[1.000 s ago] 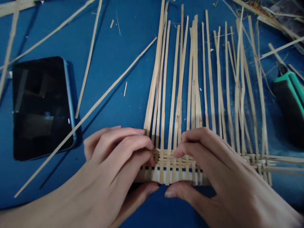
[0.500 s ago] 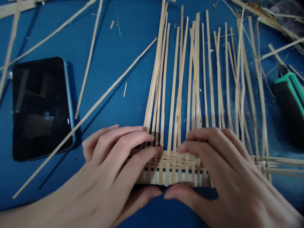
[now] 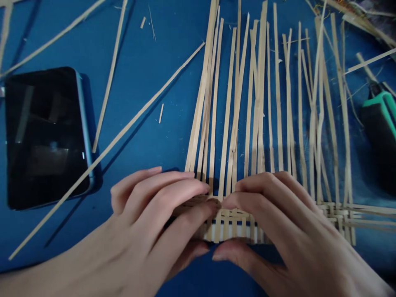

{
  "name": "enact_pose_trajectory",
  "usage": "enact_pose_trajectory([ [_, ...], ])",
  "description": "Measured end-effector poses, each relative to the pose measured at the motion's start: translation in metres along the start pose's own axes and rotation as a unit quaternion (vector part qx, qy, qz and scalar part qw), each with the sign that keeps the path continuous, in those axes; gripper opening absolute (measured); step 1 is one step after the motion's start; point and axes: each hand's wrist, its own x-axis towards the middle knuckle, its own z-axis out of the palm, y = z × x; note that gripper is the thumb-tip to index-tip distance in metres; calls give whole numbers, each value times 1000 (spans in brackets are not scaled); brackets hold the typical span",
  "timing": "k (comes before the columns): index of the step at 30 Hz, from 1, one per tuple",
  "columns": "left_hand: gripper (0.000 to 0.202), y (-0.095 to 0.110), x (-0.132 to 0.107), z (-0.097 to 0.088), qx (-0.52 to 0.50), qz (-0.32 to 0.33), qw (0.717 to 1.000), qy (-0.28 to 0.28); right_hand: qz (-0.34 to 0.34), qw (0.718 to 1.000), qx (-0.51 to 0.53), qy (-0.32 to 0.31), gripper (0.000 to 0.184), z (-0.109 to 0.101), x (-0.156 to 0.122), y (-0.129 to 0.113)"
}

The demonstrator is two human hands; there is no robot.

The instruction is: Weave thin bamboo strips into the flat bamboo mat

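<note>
A woven band of thin bamboo strips (image 3: 235, 225) lies on the blue work surface (image 3: 161, 53), with long unwoven strips (image 3: 235, 103) fanning away from it. My left hand (image 3: 157, 210) grips the band's left part, fingers over the top and thumb tucked below its near edge. My right hand (image 3: 266, 210) holds the band from the other side in the same way. The fingertips of both hands nearly meet at the middle, hiding much of the weave. The band's right end (image 3: 338, 216) shows beyond my right hand.
A black smartphone (image 3: 46, 138) lies face up at the left. Several loose bamboo strips (image 3: 123, 123) cross the surface around it. A black and green handled tool (image 3: 379, 132) sits at the right edge, and bamboo scraps (image 3: 361, 16) lie at the top right.
My hands have closed in on the weave, covering more of it, with the left hand moved right. The whole scene has shifted slightly left and up in view.
</note>
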Motion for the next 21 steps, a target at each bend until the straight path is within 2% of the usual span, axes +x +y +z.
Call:
enact_pose_trajectory([
  [8, 25, 6, 6, 0, 3, -27, 1000, 8, 3, 1000, 1, 2, 38, 0, 1, 3],
  [13, 21, 10, 10, 4, -14, -57, 998, 37, 6, 999, 0, -31, 35, -2, 3, 2],
  [17, 22, 9, 11, 4, -12, -50, 999, 16, 4, 999, 8, -48, 30, -4, 5, 1],
  [21, 20, 7, 12, 4, -21, -49, 999, 4, -3, 999, 14, -30, 32, -3, 6, 0],
])
